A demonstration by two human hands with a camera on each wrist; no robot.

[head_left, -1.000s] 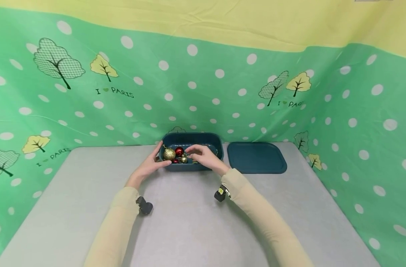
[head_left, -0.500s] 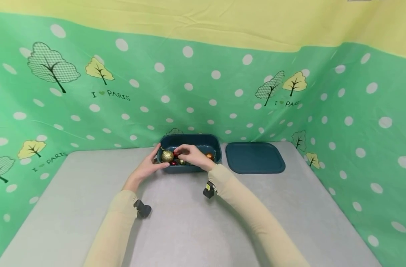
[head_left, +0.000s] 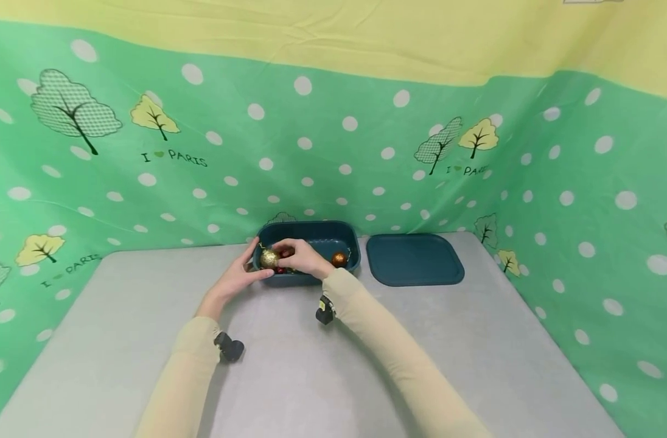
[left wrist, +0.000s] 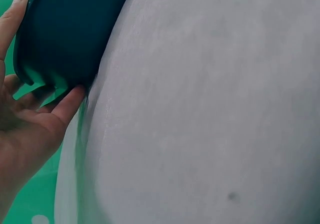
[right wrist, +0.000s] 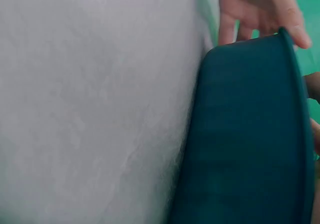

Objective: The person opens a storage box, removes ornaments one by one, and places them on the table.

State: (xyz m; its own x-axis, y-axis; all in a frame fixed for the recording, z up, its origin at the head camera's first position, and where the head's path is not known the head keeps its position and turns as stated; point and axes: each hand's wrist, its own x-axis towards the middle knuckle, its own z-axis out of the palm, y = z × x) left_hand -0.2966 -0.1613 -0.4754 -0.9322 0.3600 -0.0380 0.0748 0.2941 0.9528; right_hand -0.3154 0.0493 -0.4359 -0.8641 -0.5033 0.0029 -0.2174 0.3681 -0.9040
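A dark blue, open-topped box [head_left: 281, 280] stands at the back of the table with Christmas baubles in it. My left hand [head_left: 235, 281] holds its left end, thumb at the front rim and fingers along the outer side; the left wrist view shows fingers against the box wall [left wrist: 65, 33]. Over the box's left half, my right hand [head_left: 306, 258] has its thumb and fingertips bent at the right side of a gold glitter bauble [head_left: 268, 259]; I cannot tell whether they pinch it. Red baubles lie partly hidden under that hand. An orange bauble [head_left: 339, 260] sits at the right.
A flat dark blue lid [head_left: 415, 260] lies on the grey table [head_left: 289, 365] just right of the box. Close behind the box hangs a green cloth [head_left: 333, 146] with white dots and trees, which also runs along the right side.
My right hand has moved left inside the box, from near the middle to the gold bauble. The orange bauble has come into sight. My left hand stays at the box's left end.
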